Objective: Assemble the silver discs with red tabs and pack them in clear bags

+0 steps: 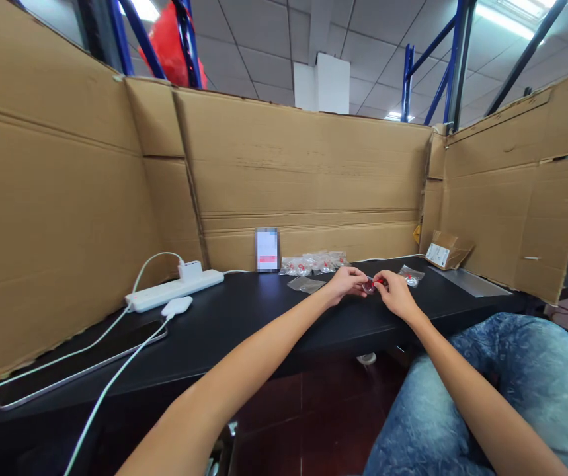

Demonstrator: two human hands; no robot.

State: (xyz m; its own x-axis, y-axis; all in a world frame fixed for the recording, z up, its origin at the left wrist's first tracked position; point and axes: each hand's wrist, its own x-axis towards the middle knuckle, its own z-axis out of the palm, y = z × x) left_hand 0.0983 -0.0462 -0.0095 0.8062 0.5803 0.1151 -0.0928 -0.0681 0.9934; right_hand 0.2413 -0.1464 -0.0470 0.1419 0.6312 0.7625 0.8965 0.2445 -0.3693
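Note:
Between my hands, above the black desk, is a small round clear-and-red piece (368, 286); its exact kind is too small to make out. My left hand (347, 284) pinches its left side. From the other side, the closed fingers of my right hand (393, 291) grip its red part. Just beyond my left hand lies a flat clear plastic bag (306, 284). A row of clear bags with red bits inside (313, 263) stretches along the back of the desk. To the right of my right hand rests another small bag with a red-and-clear item (411, 276).
A lit phone (267, 250) stands against the cardboard wall (308, 172). On the left are a white power strip (177, 291), a white charger puck (177, 306), cables and a dark tablet (90, 360). An opened small carton (447, 250) and a clear sheet (469, 282) are at right.

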